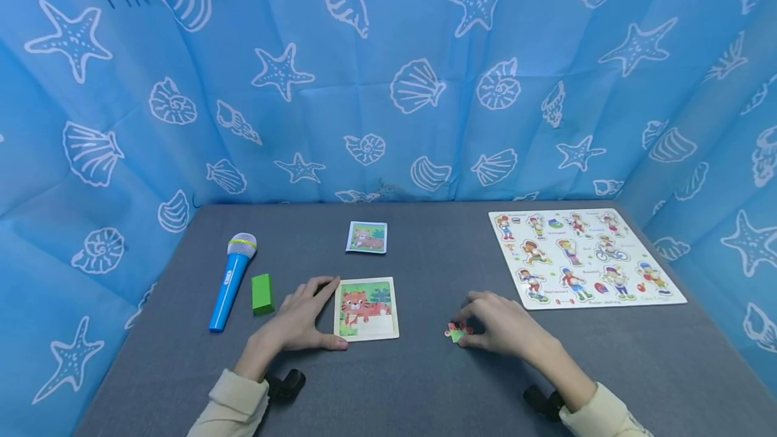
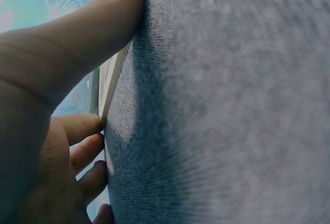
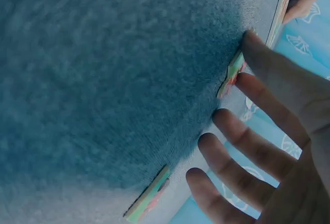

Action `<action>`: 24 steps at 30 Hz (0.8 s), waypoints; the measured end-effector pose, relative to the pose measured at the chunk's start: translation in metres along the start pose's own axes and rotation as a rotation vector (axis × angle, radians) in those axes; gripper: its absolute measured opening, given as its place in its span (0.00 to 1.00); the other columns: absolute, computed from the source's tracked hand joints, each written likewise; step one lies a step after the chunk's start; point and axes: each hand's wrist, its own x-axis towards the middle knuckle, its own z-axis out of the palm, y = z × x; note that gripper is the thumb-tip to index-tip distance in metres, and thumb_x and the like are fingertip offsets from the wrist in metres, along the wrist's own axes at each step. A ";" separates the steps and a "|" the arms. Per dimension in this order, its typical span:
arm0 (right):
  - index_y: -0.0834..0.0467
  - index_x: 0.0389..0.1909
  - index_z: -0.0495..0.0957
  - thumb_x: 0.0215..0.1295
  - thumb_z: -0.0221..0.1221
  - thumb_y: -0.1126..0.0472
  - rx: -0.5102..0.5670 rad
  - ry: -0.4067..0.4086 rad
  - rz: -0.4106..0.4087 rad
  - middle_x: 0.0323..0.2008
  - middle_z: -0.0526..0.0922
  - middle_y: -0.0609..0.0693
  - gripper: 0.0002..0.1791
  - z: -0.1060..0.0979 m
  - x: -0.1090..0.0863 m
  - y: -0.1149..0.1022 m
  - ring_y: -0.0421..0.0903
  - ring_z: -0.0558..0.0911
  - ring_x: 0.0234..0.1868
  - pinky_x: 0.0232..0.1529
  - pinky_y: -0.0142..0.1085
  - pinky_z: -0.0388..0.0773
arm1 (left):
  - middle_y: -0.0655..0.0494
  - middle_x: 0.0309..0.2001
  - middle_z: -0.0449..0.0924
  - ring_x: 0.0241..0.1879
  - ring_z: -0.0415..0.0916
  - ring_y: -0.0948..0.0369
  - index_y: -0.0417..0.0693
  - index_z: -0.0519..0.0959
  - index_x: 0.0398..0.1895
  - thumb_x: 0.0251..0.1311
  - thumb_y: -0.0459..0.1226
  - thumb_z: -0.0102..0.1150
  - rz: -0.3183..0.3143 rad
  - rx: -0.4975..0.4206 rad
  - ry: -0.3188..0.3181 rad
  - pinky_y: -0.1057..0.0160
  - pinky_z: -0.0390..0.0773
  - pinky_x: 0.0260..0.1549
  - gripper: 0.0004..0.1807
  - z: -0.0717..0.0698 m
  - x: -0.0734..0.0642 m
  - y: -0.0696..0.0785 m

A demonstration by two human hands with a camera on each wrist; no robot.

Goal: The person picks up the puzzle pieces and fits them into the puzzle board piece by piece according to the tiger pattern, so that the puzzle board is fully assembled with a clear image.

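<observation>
A square wooden jigsaw board shows an orange tiger over greenery, with pale bare spaces in its lower part. My left hand holds its left side, thumb at the near corner and index finger at the far corner. To the right, my right hand pinches a small red and green puzzle piece between thumb and index finger, low at the tabletop. The right wrist view shows that puzzle piece at the fingertips, the other fingers spread. Another flat green-edged piece lies on the cloth there.
Behind the board lies a small tiger picture card. A blue toy microphone and a green block lie left of my left hand. At the right back is a white board with sports figures. A blue curtain hangs behind the grey tabletop.
</observation>
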 end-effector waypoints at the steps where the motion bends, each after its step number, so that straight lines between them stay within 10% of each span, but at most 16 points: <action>1: 0.48 0.44 0.90 0.55 0.75 0.49 0.006 -0.002 -0.005 0.37 0.82 0.40 0.16 0.000 0.000 0.000 0.37 0.78 0.36 0.29 0.32 0.72 | 0.46 0.79 0.55 0.72 0.60 0.45 0.50 0.54 0.82 0.44 0.65 0.76 0.000 0.000 -0.001 0.35 0.64 0.63 0.66 0.000 0.000 0.000; 24: 0.50 0.40 0.87 0.58 0.74 0.51 0.026 -0.017 0.002 0.33 0.80 0.41 0.12 0.001 0.005 -0.008 0.33 0.70 0.31 0.28 0.30 0.67 | 0.46 0.78 0.55 0.71 0.61 0.45 0.50 0.54 0.82 0.43 0.65 0.76 0.000 0.002 0.002 0.35 0.65 0.63 0.66 0.000 0.001 0.000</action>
